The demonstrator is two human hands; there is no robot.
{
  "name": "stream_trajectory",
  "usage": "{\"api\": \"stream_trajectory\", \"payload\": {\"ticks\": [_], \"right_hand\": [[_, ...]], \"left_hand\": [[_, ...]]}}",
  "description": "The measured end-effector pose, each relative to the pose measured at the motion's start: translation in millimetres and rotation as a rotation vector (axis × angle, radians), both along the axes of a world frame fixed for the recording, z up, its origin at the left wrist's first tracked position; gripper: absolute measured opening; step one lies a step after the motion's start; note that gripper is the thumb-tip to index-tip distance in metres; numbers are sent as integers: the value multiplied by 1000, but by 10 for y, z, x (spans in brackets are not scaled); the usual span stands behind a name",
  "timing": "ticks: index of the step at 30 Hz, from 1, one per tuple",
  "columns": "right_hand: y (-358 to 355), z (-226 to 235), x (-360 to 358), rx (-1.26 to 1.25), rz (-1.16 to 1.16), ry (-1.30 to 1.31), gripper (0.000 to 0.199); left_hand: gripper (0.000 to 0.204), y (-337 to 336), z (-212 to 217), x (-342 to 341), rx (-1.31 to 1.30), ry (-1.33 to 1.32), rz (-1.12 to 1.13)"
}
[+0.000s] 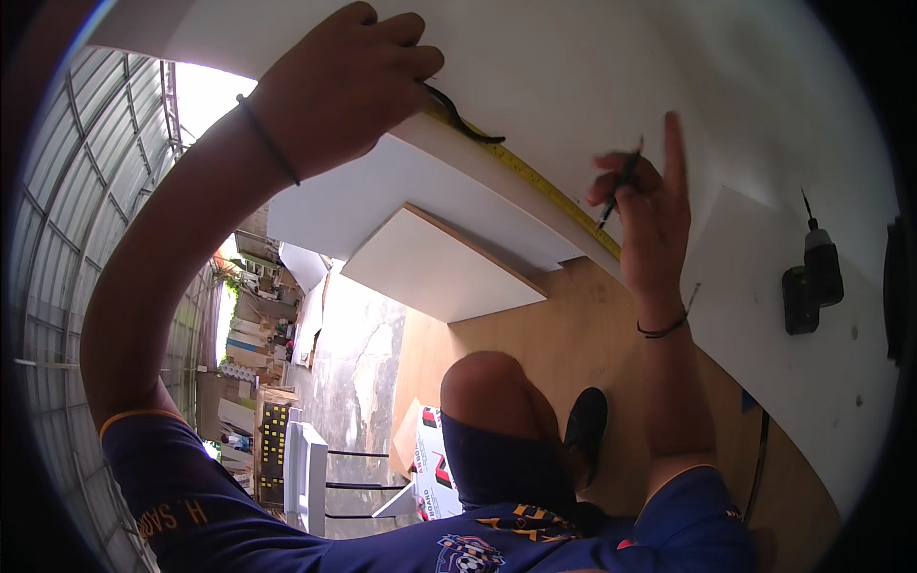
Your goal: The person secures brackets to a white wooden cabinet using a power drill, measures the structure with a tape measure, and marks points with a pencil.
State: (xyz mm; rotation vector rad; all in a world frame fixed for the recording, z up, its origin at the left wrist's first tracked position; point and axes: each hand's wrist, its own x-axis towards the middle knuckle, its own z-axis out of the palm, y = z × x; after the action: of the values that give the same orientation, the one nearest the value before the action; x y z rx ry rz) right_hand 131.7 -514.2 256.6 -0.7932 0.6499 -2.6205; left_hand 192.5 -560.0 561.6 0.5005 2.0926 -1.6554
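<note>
My left hand (346, 88) is closed at the upper left, over the end of a yellow tape measure (537, 178). Its case is mostly hidden by the fingers, and a black strap (466, 122) trails out beside them. The blade runs down to the right along the near edge of a large white panel (583, 76). Close to the blade's far end, my right hand (654, 210) grips a dark pen (624, 181) between thumb and fingers. The right index finger points outward, slightly blurred.
A black cordless drill (812, 272) lies on the panel's right side. Below the edge, a smaller white board (444, 263) leans over the brown wooden floor (564, 329). My knee and a dark shoe (586, 435) are beneath. Shelves and a white stool (304, 468) stand left.
</note>
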Motion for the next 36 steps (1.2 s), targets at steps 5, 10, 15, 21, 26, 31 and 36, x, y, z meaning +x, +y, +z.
{"api": "stream_trajectory", "payload": {"ticks": [5,10,15,21,26,31,36], "right_hand": [[-15,359,-185,-364,568,-224,40],[-237,522,-111,-403,510,-208,33],[-479,678,-139,-357,448,-140,24],[-715,945,-63,-321,273,-42,13],[-718,977,-66,-160,173,60,10],[-737,975,-77,-155,160,70,9],[-761,962,-47,-153,128,78,10]], "left_hand": [[12,20,30,-7,70,17,9],[13,32,13,-38,4,2,-29],[15,57,2,-38,0,12,10],[17,68,-22,-53,-39,5,66],[22,83,-33,-65,-59,11,77],[12,268,9,-193,-214,-92,219],[13,254,9,-183,-172,-86,233]]}}
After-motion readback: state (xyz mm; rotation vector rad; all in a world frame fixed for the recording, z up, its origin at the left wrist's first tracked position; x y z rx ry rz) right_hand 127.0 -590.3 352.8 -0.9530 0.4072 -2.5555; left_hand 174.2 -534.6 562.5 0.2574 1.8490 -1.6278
